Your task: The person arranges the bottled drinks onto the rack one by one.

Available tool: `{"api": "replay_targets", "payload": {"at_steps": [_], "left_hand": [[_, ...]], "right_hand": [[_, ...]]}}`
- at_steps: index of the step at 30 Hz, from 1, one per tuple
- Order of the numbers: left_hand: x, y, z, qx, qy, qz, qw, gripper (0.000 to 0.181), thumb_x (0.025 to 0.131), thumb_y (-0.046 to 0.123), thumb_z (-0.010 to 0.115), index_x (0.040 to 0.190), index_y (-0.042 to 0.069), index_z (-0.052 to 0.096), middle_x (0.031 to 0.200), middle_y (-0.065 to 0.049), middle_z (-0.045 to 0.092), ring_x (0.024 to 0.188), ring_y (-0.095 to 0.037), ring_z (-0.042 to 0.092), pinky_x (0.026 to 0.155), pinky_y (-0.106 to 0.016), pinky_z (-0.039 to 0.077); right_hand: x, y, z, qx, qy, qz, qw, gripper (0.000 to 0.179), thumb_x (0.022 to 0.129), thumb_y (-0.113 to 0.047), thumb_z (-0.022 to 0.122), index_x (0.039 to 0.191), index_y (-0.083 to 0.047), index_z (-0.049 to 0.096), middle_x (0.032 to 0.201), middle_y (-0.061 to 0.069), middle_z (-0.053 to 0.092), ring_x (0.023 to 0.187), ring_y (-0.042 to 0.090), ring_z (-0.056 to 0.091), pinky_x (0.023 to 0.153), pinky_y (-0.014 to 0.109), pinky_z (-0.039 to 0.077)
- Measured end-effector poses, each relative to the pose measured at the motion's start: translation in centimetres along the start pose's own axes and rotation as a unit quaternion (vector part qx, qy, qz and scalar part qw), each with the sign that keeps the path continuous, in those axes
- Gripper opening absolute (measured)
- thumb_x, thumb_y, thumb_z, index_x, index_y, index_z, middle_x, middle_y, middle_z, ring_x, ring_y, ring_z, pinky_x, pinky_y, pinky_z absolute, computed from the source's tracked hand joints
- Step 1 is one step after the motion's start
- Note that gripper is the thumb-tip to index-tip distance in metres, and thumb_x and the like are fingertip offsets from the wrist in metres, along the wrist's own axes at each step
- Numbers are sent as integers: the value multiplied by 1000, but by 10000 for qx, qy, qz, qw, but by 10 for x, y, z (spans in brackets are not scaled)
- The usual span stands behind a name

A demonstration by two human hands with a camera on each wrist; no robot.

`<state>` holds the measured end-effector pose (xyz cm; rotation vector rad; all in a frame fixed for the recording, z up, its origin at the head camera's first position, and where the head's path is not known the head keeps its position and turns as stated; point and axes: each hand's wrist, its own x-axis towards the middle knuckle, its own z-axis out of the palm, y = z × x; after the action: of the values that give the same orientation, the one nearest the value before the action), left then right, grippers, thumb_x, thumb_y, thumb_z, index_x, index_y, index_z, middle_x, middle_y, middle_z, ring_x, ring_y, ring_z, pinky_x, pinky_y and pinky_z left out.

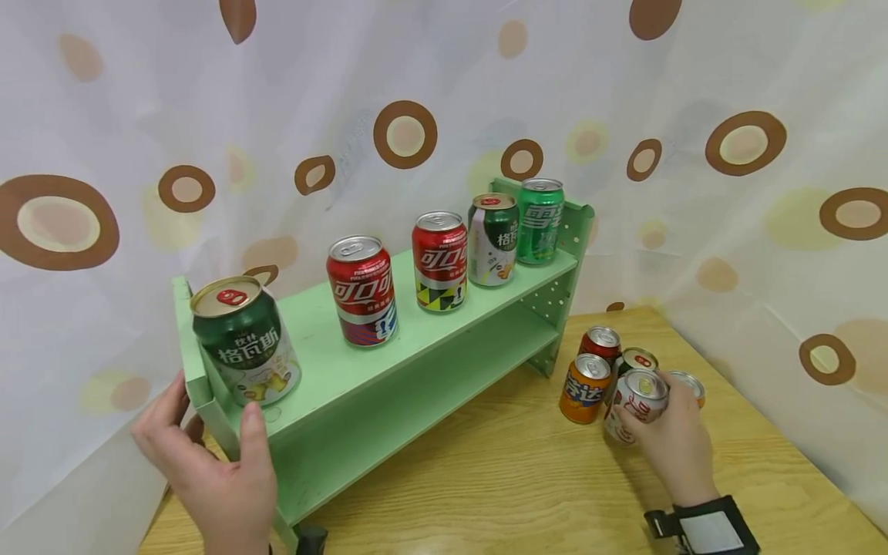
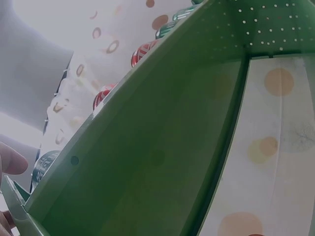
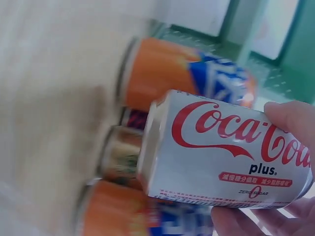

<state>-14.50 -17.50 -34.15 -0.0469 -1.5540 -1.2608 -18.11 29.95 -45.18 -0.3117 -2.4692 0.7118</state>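
My right hand (image 1: 676,439) grips a white Coca-Cola Plus can (image 3: 226,152), thumb on one side and fingers on the other. Close around it stand an orange soda can (image 1: 584,389), a red can (image 1: 600,343), a dark can with a gold top (image 1: 637,361) and another orange can (image 3: 118,211). My left hand (image 1: 215,470) is at the left end of the green shelf (image 1: 416,378), thumb straight in front and fingers outside the end panel. Just above that thumb, a green and white kvass can (image 1: 246,343) stands on the top board.
Also on the top board are two red cola cans, one nearer (image 1: 362,293) and one farther (image 1: 440,262), another kvass can (image 1: 493,239) and a green can (image 1: 540,223). A wooden table (image 1: 472,478) lies beneath; a patterned sheet (image 1: 458,77) hangs behind.
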Motion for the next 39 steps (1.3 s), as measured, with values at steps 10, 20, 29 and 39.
{"api": "replay_targets", "payload": {"at_steps": [10, 20, 29, 39], "left_hand": [[1, 1, -2, 107, -82, 59, 9999, 66, 83, -2, 63, 146, 0, 44, 137, 9, 38, 133, -17, 42, 98, -21, 42], [2, 0, -2, 5, -119, 117, 9999, 67, 82, -5, 63, 146, 1, 45, 139, 6, 38, 132, -18, 43, 98, -23, 43], [2, 1, -3, 7, -200, 165, 9997, 66, 83, -4, 62, 146, 0, 45, 140, 6, 39, 135, -19, 42, 99, -22, 43], [4, 0, -3, -82, -224, 237, 9994, 65, 83, -4, 62, 145, -2, 45, 140, 7, 39, 136, -20, 41, 99, -23, 42]], "right_hand": [[10, -50, -23, 632, -194, -660, 9956, 84, 81, -24, 87, 146, 7, 44, 128, 31, 56, 106, 46, 61, 79, 61, 58], [24, -104, -5, 1085, -681, -1116, 9855, 83, 80, -21, 89, 147, 0, 46, 123, 23, 62, 99, 34, 65, 70, 28, 55], [29, -145, 19, 1393, -1145, -1264, 9755, 84, 81, -24, 88, 150, -5, 44, 122, 19, 63, 93, 28, 65, 69, 31, 55], [27, -175, 28, 1589, -1312, -1505, 9669, 83, 79, -26, 89, 147, -4, 47, 121, 17, 66, 92, 26, 68, 69, 33, 59]]}}
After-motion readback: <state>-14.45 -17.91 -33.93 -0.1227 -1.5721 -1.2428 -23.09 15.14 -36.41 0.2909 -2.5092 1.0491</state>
